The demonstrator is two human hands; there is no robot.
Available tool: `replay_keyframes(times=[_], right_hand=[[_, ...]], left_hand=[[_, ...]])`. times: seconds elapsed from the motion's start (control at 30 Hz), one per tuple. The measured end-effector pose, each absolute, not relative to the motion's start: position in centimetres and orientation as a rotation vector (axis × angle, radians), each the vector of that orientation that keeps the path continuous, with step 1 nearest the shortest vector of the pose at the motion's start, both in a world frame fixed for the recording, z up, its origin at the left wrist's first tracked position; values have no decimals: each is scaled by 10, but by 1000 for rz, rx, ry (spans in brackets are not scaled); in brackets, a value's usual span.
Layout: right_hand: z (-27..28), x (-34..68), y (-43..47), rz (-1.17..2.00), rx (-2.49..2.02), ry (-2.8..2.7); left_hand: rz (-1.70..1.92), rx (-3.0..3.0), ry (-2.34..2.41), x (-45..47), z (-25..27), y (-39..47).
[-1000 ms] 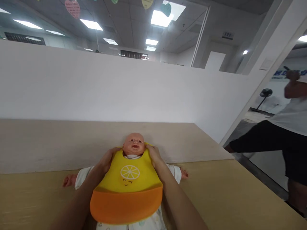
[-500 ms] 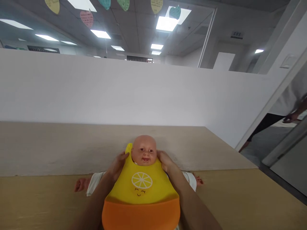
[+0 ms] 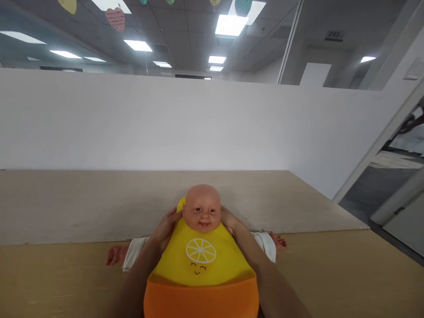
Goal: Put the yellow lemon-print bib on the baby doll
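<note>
A baby doll point(image 3: 202, 198) in white sleeves lies on its back on the table, head toward the wall and arms spread. Over its chest lies a yellow bib point(image 3: 225, 266) with a lemon-slice print and an orange catch pocket. My left hand point(image 3: 168, 225) is closed on the bib's neck strap, left of the doll's head. On the other side, my right hand point(image 3: 229, 221) curls round the bib's neck edge beside the doll's cheek. Its fingertips are hidden behind the head and bib.
The wooden table point(image 3: 331, 265) has a seam between two boards running under the doll's arms. A white wall point(image 3: 149, 123) with glass above it stands at the table's far edge. To the right is a doorway point(image 3: 361, 190), with part of a person beyond.
The view has shifted slightly, so the doll and bib sit a little further right in it. Both hands keep their places at the bib's neck. The person beyond the doorway has moved.
</note>
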State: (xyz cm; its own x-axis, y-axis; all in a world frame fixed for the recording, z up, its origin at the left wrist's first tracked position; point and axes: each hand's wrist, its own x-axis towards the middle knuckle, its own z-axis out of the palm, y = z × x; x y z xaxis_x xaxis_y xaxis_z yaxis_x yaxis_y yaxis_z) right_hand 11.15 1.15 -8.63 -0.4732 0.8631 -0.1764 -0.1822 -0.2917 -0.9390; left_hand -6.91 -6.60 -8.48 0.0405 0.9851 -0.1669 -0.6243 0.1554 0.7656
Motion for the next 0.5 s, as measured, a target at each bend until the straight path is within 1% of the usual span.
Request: replay_keyframes(times=[0.13, 0.5], right_hand=[[-85, 111, 10, 1951, -846, -1256], [-92, 112, 11, 1887, -837, -1260]], left_hand=[[1375, 602, 804, -68, -86, -64], [1309, 638, 859, -70, -100, -52]])
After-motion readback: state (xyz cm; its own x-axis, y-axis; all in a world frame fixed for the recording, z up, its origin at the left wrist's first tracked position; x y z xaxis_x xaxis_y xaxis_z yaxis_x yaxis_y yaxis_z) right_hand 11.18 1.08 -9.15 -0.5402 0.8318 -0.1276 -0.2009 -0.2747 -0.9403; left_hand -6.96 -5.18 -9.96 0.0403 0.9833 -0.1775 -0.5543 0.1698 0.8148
